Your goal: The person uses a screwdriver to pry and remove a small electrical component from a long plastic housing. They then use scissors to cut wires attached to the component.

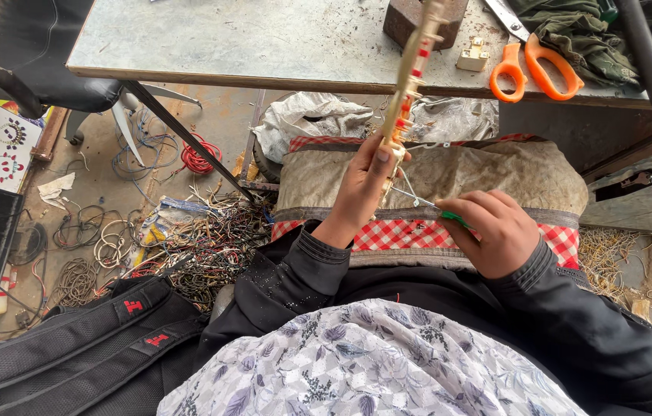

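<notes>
Your left hand [360, 189] is closed round the foot of the strip [410, 77], which runs up and away from those fingers. Your right hand [495, 231] pinches a green-handled tool [426, 204], tip pointing left at the strip's base.

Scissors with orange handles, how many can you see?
1. The orange-handled scissors lie on the grey table at the upper right, beside a green cloth. More could be hidden under it.
</notes>
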